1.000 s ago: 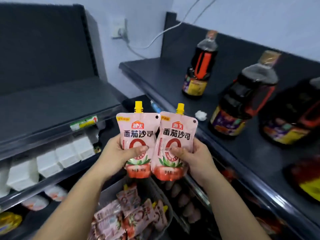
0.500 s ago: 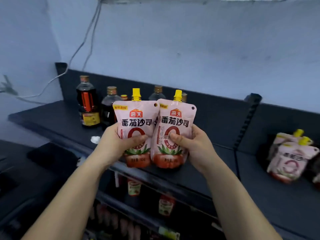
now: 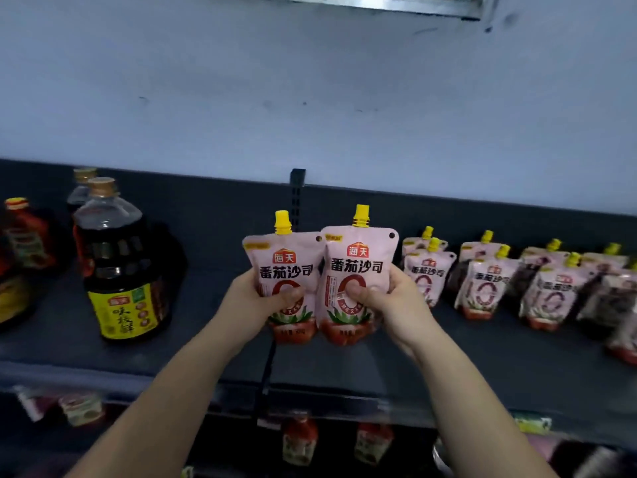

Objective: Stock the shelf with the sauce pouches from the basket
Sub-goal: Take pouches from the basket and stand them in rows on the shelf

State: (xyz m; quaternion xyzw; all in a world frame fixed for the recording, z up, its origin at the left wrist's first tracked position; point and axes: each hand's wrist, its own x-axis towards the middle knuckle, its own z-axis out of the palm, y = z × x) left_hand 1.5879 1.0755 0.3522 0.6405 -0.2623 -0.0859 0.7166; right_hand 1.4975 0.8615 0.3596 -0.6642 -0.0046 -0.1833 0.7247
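Note:
I hold two pink tomato sauce pouches with yellow caps upright, side by side, above the dark shelf [image 3: 448, 367]. My left hand [image 3: 251, 301] grips the left pouch [image 3: 286, 267], thumb across its front. My right hand [image 3: 393, 301] grips the right pouch [image 3: 356, 267] the same way, and that pouch overlaps the left one slightly. Several matching pouches [image 3: 489, 281] stand in rows on the shelf just right of my hands. The basket is out of view.
Large dark sauce bottles [image 3: 119, 267] stand on the shelf to the left. A slotted upright [image 3: 297, 194] divides the shelf back behind the pouches. Red-labelled bottles [image 3: 300, 439] and other goods sit on the lower shelf. A pale wall rises behind.
My view has swung right along the shelf. The stocked pouches are now close beside my right hand, the bottles have slid left, and both held pouches stay gripped.

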